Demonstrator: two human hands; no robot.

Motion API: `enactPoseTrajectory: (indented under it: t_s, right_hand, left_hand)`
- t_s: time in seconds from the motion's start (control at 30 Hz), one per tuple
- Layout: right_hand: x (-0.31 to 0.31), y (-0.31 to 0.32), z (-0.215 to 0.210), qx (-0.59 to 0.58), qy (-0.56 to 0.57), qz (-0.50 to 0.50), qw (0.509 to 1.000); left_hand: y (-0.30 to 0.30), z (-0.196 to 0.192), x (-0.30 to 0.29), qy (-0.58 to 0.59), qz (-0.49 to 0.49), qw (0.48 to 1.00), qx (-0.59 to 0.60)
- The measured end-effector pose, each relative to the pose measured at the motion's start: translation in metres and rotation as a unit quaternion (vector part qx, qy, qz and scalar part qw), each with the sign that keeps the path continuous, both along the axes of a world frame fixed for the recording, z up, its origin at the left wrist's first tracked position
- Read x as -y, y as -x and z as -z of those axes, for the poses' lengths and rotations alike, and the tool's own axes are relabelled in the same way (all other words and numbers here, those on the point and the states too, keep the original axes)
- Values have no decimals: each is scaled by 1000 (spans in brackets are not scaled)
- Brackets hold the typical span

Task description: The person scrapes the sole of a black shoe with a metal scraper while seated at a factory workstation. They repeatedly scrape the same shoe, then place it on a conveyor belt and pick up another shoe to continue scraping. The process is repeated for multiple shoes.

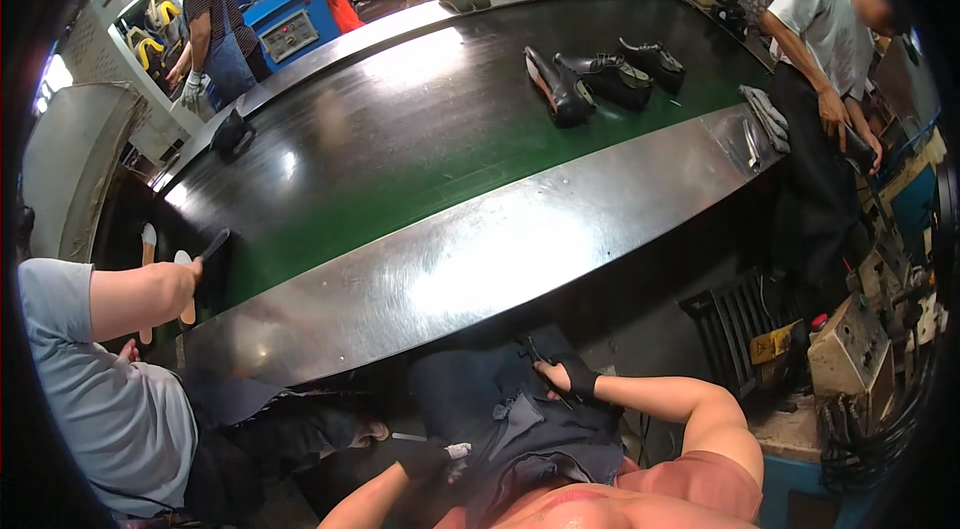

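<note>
A dark tool (529, 353) is just off the near side of the steel-edged counter (650, 184), clasped in the right hand (568, 379). The left hand (430, 459), apart and farther from the counter, is beside something whitish (458, 450); its grip I cannot tell. Dark shoes (612, 79) rest on the counter.

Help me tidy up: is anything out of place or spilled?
Perhaps: a small white scrap lies loose on the belt near three dark shoes, looking like litter; a grey cloth sits bunched on the metal ledge. No spill is evident.
</note>
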State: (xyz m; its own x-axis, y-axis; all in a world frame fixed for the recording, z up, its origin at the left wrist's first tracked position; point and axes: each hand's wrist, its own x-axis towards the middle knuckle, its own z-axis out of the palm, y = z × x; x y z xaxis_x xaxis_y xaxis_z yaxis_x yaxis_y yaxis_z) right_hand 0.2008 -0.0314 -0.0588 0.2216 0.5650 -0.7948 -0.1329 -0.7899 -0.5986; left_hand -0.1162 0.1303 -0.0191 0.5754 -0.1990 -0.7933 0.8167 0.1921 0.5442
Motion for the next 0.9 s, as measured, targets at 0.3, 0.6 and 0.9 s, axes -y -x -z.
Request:
enactPoseTrajectory:
  t_s: [0.3, 0.6, 0.9]
  right_hand:
    - [-1, -2, -12, -15, -7, 12, 1000]
    - [-5, -3, -18, -36, 1, 42, 998]
    - [-2, 5, 9, -48, -9, 90, 995]
  left_hand:
    - [-5, -12, 0, -31, 10, 999, -16]
    - [5, 14, 6, 8, -31, 999, -14]
    - [15, 14, 7, 31, -113, 993, -26]
